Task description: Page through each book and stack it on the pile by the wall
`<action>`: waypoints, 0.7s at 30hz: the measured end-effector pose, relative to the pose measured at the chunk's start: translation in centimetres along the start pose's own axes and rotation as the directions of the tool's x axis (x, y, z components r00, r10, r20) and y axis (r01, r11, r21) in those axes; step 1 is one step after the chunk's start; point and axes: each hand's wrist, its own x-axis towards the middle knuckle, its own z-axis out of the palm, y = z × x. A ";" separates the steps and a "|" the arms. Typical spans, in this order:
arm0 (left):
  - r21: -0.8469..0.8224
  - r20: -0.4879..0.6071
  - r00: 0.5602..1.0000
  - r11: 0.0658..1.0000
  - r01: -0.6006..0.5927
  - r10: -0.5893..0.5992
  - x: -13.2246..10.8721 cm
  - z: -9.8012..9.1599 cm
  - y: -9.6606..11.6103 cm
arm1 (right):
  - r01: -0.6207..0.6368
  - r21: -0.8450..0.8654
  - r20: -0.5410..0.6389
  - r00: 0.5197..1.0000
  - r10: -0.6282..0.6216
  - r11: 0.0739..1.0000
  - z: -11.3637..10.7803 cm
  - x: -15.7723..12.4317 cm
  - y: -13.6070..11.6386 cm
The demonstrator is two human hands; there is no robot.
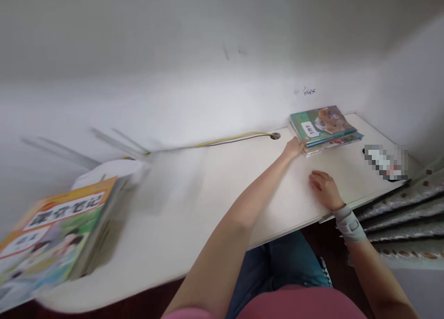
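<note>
At the back right of the white desk, a small stack of thin books (321, 125) lies against the wall. Its top cover is green with a picture of furry animals and a white label. My left hand (294, 148) grips the near left corner of this stack, its fingertips partly hidden by the books. Closer to the front edge, my right hand (324, 187) rests low over the desk, fingers loosely bent and nothing in them. A white band circles my right wrist.
A thick pile of books (58, 236) with an orange and green top cover stands at the left. A cable (229, 138) runs along the wall into a desk hole (275, 136). A blurred-out object (385, 162) lies far right, near a patterned curtain (409, 203).
</note>
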 end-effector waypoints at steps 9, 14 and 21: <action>0.772 -0.041 0.934 0.604 -0.196 0.356 -13.6 -14.1 -7.6 | 0.151 -0.180 0.013 0.988 -0.151 0.972 0.3 -0.7 2.4; 0.746 -0.394 0.911 0.537 0.393 -0.119 -20.6 -20.9 -14.7 | 0.222 -0.257 0.092 0.974 -0.205 0.940 0.8 0.1 -0.3; 0.668 -0.414 0.874 0.569 0.481 -0.253 -23.4 -23.0 -18.1 | 0.416 -0.122 0.235 0.894 -0.381 0.901 3.5 3.7 -8.4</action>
